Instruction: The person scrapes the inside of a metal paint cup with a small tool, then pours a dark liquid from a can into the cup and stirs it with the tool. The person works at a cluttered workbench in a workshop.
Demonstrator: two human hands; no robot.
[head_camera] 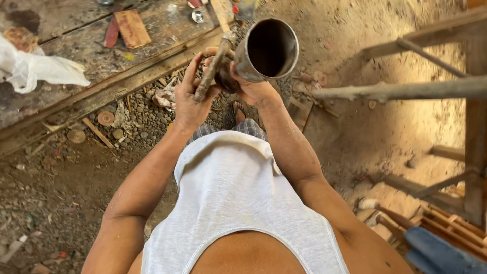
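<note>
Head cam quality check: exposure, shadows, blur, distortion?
Head view: hard sun washes out the sandy ground at right, while the workbench and gravel at left sit in shade; the metal cup mouth reads as a dark hole; left hand and right hand look sharp with no obvious motion blur; the wide lens bows the frame edges.

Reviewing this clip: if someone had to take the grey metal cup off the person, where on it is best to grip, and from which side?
Probably around the upper wall of the metal cup just below its open rim, coming from the right. The mouth tilts up toward the camera and that side is bare, while the right hand cradles the base and the left hand holds the stem on the left.
</note>
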